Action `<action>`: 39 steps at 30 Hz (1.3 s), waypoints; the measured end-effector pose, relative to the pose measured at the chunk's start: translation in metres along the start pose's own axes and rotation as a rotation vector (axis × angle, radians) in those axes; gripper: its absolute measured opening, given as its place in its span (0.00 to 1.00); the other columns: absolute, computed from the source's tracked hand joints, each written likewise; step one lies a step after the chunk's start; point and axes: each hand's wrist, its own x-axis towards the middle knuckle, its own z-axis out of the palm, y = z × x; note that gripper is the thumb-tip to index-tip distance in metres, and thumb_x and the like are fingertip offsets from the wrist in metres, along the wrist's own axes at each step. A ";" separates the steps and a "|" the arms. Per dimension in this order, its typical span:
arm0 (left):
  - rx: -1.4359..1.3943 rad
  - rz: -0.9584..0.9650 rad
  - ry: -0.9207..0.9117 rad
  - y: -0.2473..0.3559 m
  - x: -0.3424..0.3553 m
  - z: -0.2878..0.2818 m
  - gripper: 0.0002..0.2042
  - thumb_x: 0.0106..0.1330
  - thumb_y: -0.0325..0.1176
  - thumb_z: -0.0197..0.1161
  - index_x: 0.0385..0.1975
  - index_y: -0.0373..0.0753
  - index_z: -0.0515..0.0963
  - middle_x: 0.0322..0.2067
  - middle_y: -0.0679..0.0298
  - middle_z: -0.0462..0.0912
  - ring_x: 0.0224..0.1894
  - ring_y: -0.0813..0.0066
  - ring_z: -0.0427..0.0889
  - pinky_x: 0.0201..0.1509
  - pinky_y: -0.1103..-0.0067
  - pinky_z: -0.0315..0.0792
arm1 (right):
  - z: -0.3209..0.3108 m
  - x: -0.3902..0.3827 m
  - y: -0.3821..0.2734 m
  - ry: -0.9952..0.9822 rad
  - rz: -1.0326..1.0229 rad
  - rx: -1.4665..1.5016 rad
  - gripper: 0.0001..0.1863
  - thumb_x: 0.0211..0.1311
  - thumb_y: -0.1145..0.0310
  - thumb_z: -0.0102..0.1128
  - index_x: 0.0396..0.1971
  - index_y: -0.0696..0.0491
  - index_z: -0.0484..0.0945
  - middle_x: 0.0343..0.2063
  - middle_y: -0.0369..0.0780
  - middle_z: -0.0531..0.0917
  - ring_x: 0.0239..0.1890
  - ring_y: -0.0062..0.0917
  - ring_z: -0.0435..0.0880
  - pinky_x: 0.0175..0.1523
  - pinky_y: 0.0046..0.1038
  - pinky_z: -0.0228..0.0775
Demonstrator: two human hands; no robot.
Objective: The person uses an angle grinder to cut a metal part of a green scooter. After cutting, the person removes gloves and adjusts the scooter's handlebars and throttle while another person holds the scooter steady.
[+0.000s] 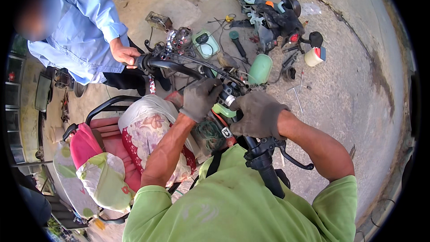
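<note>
Both my hands wear dark grey work gloves at the middle of a black handlebar [174, 66]. My left hand [201, 98] is closed, its fingers curled beside the silver centre clamp [229, 100]; whatever is between the fingertips is hidden. My right hand [260, 114] bends round the bar just right of the clamp, covering part of it. A light green part [223, 110] shows below, between my hands. The right grip [270, 180] and black brake lever [299, 162] lie close to my body. A co-worker's bare hand [125, 54] rests on the left grip [144, 62].
A cushioned seat [107, 130] with floral cloth [150, 139] stands to the left. Beyond the handlebar lie a partly dismantled motorbike [273, 18], an angle grinder [238, 45], green plastic trays [260, 69] and cables. A T-shaped wrench [297, 94] lies on the concrete to the right.
</note>
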 end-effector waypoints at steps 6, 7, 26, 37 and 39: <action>-0.030 0.004 -0.102 0.003 0.012 -0.005 0.08 0.61 0.33 0.69 0.38 0.40 0.85 0.32 0.56 0.86 0.31 0.60 0.86 0.36 0.70 0.78 | 0.000 -0.001 0.002 -0.013 0.018 -0.019 0.26 0.48 0.50 0.69 0.41 0.55 0.86 0.31 0.52 0.86 0.39 0.47 0.87 0.48 0.42 0.78; -0.009 0.040 -0.114 0.002 0.014 -0.004 0.08 0.61 0.33 0.69 0.38 0.39 0.85 0.32 0.56 0.86 0.31 0.60 0.86 0.35 0.71 0.78 | 0.000 -0.001 0.002 -0.017 0.024 -0.021 0.28 0.47 0.49 0.70 0.45 0.54 0.86 0.30 0.52 0.86 0.38 0.46 0.87 0.47 0.41 0.77; -0.210 -0.014 -0.223 -0.008 0.018 -0.009 0.10 0.63 0.29 0.67 0.43 0.35 0.85 0.34 0.56 0.88 0.33 0.67 0.88 0.37 0.73 0.80 | -0.003 0.001 0.003 -0.031 0.024 -0.044 0.29 0.50 0.48 0.68 0.47 0.53 0.86 0.30 0.52 0.86 0.37 0.45 0.87 0.47 0.42 0.78; -0.346 -0.153 -0.214 -0.022 0.015 0.001 0.11 0.65 0.28 0.67 0.46 0.33 0.83 0.30 0.61 0.86 0.25 0.80 0.82 0.32 0.79 0.77 | 0.004 0.002 0.008 0.011 -0.015 -0.024 0.29 0.48 0.49 0.70 0.47 0.53 0.87 0.30 0.51 0.86 0.37 0.45 0.87 0.46 0.41 0.78; -0.359 -0.145 -0.236 -0.025 0.016 0.000 0.11 0.65 0.28 0.67 0.45 0.33 0.83 0.31 0.62 0.86 0.25 0.80 0.82 0.32 0.79 0.77 | 0.003 0.002 0.007 -0.003 -0.002 -0.025 0.29 0.48 0.49 0.70 0.47 0.53 0.87 0.31 0.51 0.86 0.37 0.45 0.87 0.46 0.42 0.78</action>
